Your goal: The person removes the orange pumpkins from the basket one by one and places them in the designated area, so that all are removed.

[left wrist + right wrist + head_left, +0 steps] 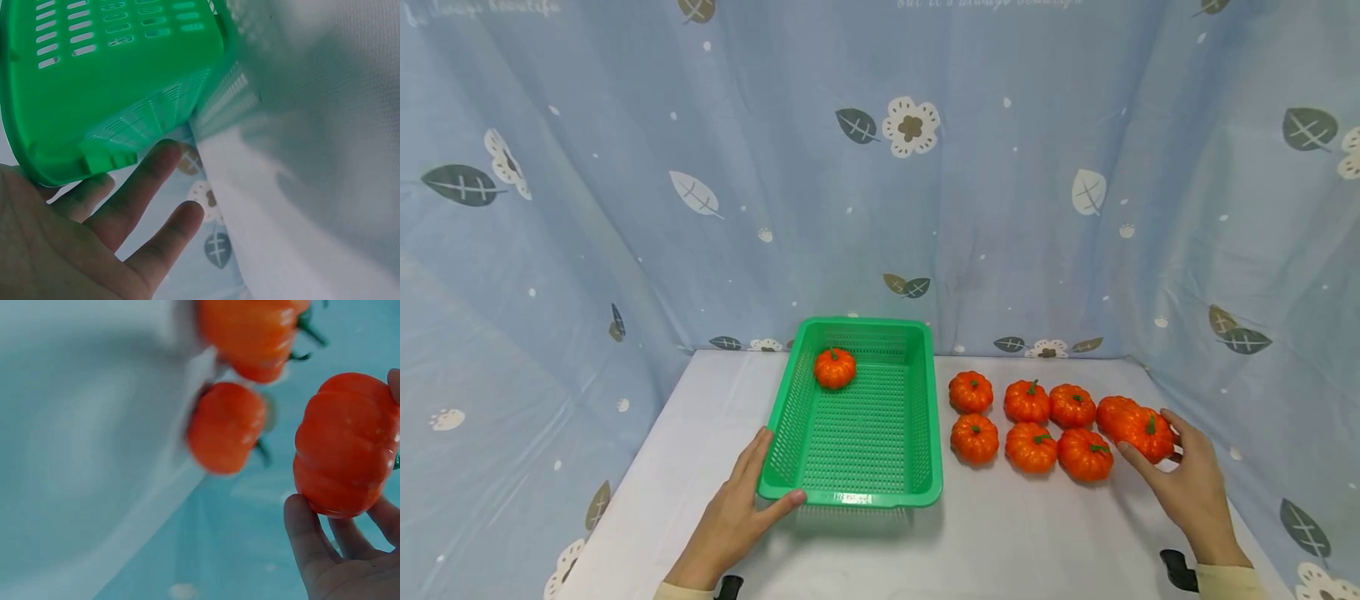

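Note:
A small orange pumpkin with a green stem is held in my right hand, thumb on one side and fingers on the other. In the right wrist view this pumpkin is up off the table. Just left of it, another pumpkin is partly hidden behind it. My left hand rests at the near left corner of a green plastic basket, thumb by the front rim, fingers along the left side. The left wrist view shows those fingers spread and fairly straight beside the basket wall. One pumpkin sits inside, far left.
Several more pumpkins stand in two rows right of the basket, among them a near one and a far one. They sit on a white table. A blue patterned curtain closes off the back and both sides.

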A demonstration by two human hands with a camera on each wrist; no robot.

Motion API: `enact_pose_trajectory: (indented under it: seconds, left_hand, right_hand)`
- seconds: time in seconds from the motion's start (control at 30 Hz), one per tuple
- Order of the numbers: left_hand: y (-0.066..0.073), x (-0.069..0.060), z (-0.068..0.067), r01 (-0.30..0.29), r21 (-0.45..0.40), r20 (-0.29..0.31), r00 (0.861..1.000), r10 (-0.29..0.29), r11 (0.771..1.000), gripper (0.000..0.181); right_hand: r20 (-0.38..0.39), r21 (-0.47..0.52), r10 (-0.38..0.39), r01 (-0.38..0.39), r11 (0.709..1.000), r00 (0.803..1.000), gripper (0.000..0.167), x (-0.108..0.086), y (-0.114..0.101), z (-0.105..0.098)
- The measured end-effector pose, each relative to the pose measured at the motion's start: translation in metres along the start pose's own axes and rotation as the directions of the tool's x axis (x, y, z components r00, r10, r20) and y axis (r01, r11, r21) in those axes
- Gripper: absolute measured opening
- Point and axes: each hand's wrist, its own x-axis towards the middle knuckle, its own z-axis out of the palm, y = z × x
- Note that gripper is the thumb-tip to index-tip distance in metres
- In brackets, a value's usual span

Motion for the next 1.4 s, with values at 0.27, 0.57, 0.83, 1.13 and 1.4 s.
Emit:
enact_pose_trajectory:
  seconds: [0.27,0.57,0.83,1.13,1.4]
  left_hand:
    - [-0.001,0.000,-0.001,-0.010,0.005,-0.009,1.000,0.010,1.000,0.102]
    - [0.001,-0.001,-0.002,-0.003,0.000,-0.009,1.000,0.003,1.000,0.101]
    - [0.001,-0.001,0.000,0.009,0.011,-0.004,1.000,-0.009,1.000,0.103]
    - [0.001,-0.001,-0.001,-0.011,0.022,-0.022,1.000,0.011,1.000,0.103]
    - [0.001,-0.001,0.000,-0.007,0.023,-0.020,1.000,0.007,1.000,0.103]
  right_hand:
    - [0.110,-0.099,0.185,-0.174,0.980,0.977,0.105,-0.002,0.035,-0.001]
    - [0.197,-0.136,0.256,-0.233,0.963,0.946,0.110,0.002,0.049,0.005]
    - [0.250,-0.139,0.253,-0.224,0.965,0.935,0.113,0.007,0.057,0.012]
    - [0.293,-0.141,0.278,-0.247,0.959,0.915,0.113,0.009,0.056,0.012]
    - [0.195,-0.141,0.298,-0.274,0.951,0.935,0.100,0.006,0.037,0.005]
